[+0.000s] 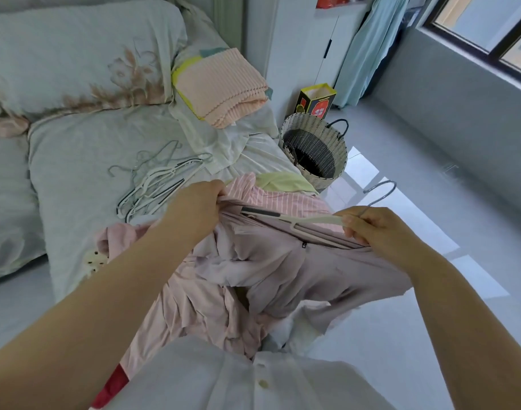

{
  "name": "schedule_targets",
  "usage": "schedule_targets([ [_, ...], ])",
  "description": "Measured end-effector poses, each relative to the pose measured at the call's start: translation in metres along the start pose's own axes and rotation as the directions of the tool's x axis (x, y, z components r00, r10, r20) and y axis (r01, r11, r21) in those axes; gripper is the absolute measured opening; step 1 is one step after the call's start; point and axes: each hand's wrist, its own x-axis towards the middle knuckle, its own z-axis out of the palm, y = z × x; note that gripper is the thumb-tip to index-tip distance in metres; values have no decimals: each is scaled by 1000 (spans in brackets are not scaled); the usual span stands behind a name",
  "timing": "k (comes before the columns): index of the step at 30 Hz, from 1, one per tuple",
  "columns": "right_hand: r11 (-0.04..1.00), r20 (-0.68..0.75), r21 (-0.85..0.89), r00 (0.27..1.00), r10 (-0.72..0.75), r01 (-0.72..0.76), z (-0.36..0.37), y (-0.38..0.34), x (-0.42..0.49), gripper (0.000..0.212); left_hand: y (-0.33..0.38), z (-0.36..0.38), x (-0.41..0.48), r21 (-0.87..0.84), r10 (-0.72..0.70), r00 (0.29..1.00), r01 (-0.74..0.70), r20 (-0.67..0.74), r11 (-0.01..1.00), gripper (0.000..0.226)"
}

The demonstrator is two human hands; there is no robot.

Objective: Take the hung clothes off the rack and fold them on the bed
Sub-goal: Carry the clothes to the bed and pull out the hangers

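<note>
Over the bed, both hands grip a hangered mauve garment.

Blurred Chinese characters on yellow bag
</note>
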Motion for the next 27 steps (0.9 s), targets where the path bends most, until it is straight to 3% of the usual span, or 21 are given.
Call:
schedule_targets([
  [4,992,-6,-105,998,-63,62,11,-10,1,30,10,4,2,-125,-43,991,60,129,990,21],
  [7,964,30,-221,989,-142,145,22,-28,0,22,22,12,1,-153,-11,961,56,276,987,5],
  [10,937,49,-283,979,-199,204,28,-40,-4,27,29,16,0,-163,-84,892,173,445,971,39],
  [13,904,24,-364,972,-233,226,36,-40,-7,32,27,18,4,-34,-231,739,324,633,945,75],
  [16,848,18,-439,947,-322,296,47,-41,-11,40,18,24,4,3,-241,585,377,774,926,44],
  [20,794,27,-443,892,-451,415,61,-37,-9,62,12,27,2,55,-228,502,335,834,940,26],
  [24,785,65,-468,901,-428,407,62,-34,-6,75,16,30,2,68,-185,542,229,820,971,20],
  [27,798,69,-465,915,-398,382,59,-32,-5,55,14,30,4,167,-183,651,87,737,982,14],
])
